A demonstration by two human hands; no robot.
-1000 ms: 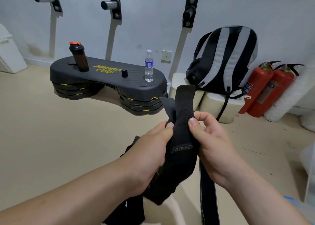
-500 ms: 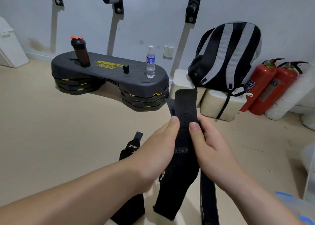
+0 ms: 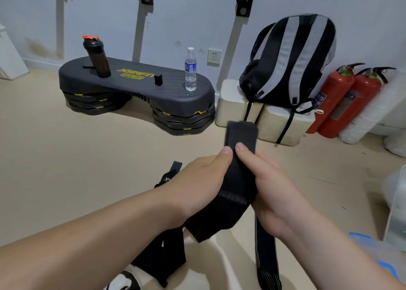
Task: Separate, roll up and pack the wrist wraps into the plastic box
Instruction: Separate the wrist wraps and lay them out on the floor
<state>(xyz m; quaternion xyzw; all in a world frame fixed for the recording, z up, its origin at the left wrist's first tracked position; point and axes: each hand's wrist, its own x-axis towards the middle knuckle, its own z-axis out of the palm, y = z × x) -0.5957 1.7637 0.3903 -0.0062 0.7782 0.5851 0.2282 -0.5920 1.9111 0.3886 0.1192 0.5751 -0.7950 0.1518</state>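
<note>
**Two hands gripping a black wrist wrap above a gym floor**

Both hands hold one black wrist wrap (image 3: 238,175) upright at the centre of the view. The left hand (image 3: 202,180) and the right hand (image 3: 270,186) close round it from either side, thumbs pressed side by side on its front and fingers curled behind. Its flat top end stands up above the thumbs, and its lower end hangs loose below the hands, with faint lettering across the band.

A second wrap (image 3: 162,254), also black, hangs below the left forearm. A narrow strap (image 3: 264,245) with a striped end hangs below the right wrist.

At the near right edge, the plastic box (image 3: 373,248) is a blurred clear shape with blue trim, well apart from the hands.

On the far side, a dark step platform (image 3: 136,85) sits on the beige floor, carrying a shaker bottle (image 3: 96,57) and a water bottle (image 3: 190,70). To its right, a striped backpack (image 3: 290,61) rests on pale blocks, beside two red fire extinguishers (image 3: 338,98).
</note>
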